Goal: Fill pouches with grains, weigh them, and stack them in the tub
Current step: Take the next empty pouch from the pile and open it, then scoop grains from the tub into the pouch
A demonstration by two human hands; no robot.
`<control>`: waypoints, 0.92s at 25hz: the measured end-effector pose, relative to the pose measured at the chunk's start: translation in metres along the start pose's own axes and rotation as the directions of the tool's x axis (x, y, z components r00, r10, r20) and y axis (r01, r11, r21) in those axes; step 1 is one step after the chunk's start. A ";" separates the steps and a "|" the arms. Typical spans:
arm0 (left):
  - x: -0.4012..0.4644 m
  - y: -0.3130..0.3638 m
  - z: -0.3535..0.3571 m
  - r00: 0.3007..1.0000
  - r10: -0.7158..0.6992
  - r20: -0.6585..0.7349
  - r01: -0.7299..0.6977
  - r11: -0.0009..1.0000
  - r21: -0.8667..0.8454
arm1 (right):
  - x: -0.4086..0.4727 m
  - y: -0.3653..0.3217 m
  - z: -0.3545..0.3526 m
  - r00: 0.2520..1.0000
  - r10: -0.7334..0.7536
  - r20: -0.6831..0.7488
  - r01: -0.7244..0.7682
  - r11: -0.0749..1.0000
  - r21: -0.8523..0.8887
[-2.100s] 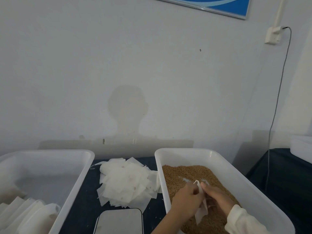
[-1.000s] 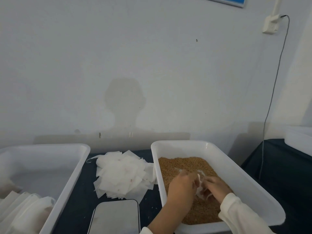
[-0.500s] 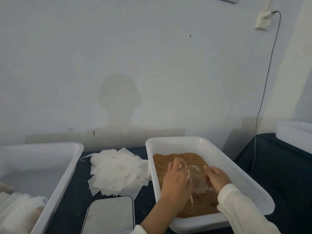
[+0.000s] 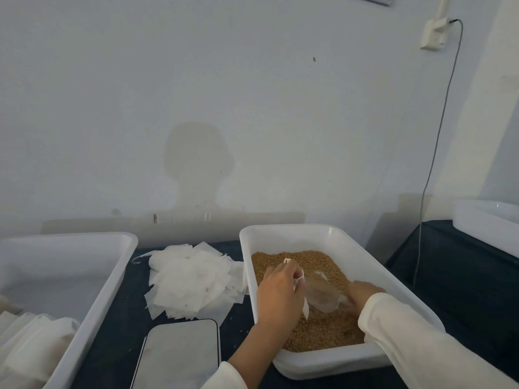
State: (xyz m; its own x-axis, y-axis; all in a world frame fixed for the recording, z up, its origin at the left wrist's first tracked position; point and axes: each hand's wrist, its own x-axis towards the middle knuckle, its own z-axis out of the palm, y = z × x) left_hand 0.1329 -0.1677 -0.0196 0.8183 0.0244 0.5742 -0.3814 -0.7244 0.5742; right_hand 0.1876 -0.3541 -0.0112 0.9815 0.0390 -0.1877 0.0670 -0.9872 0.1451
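- left hand (image 4: pixel 279 293) pinches the pouch (image 4: pixel 320 297) by its edge, over the grains (image 4: pixel 323 327) in the tray (image 4: pixel 362 256);
- right hand (image 4: pixel 363 290) at the pouch's other side; finger position unclear, blurred

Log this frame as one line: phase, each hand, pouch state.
phase: filling | left hand: holds pouch mouth | right hand: scoops in grains, grip blurred | pouch: inside grain tub, not yet weighed
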 end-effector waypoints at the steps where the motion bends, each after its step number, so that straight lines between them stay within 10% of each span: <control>1: 0.002 -0.003 -0.003 1.000 -0.007 0.003 0.007 1.000 0.011 | 0.000 0.005 -0.008 0.999 -0.031 -0.008 0.031 0.999 0.009; 9: 0.021 -0.038 -0.027 0.979 0.155 0.136 -0.180 0.964 0.197 | -0.017 0.015 -0.040 0.965 -0.258 -0.052 0.253 0.964 -0.088; 23: 0.031 -0.047 -0.014 0.939 0.152 0.309 -0.204 0.968 0.143 | -0.032 0.056 -0.042 0.946 -0.320 -0.052 0.308 0.836 0.454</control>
State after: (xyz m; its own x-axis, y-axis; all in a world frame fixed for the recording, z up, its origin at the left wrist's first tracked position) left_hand 0.1703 -0.1228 -0.0203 0.8431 -0.3006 0.4459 -0.4750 -0.8049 0.3556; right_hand 0.1680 -0.4036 0.0440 0.9162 0.3611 -0.1739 0.2768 -0.8838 -0.3771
